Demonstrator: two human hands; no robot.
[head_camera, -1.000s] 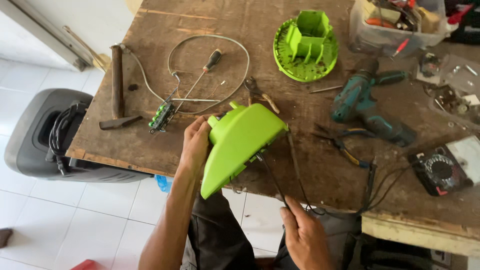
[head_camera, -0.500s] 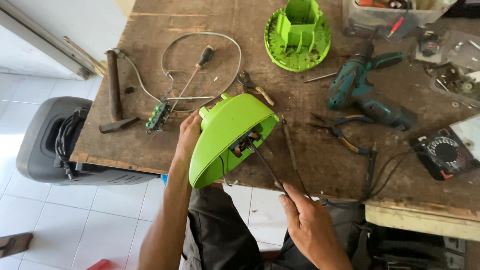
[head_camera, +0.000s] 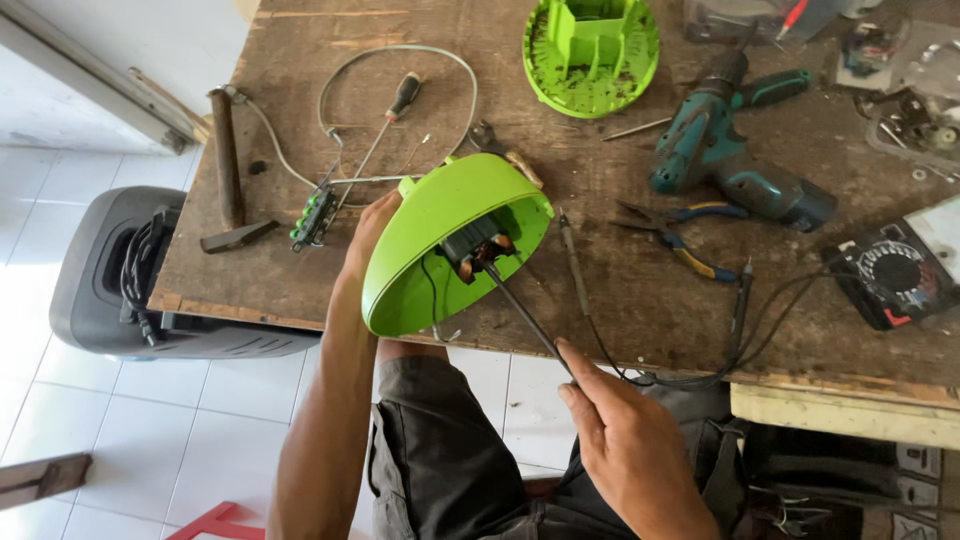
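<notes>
My left hand (head_camera: 368, 232) grips the rim of a lime-green domed appliance housing (head_camera: 425, 235), tilted so its open side faces me at the table's near edge. Inside it sits a small motor with copper windings (head_camera: 476, 249). My right hand (head_camera: 625, 440) holds a thin black test probe (head_camera: 525, 312) whose tip touches the motor. The probe's black lead runs right toward a multimeter (head_camera: 895, 270). A second probe (head_camera: 575, 265) lies on the table beside the housing.
On the worn wooden table (head_camera: 620, 300) lie a green base part (head_camera: 592, 50), a teal cordless drill (head_camera: 735, 150), pliers (head_camera: 685, 245), a screwdriver (head_camera: 390, 120), a hammer (head_camera: 228, 165), a grey cable and a small green switch block (head_camera: 312, 220). A black speaker (head_camera: 110, 270) stands on the tiled floor at left.
The green housing has been turned so that its open inside faces me. My right hand has brought the probe tip up into the motor.
</notes>
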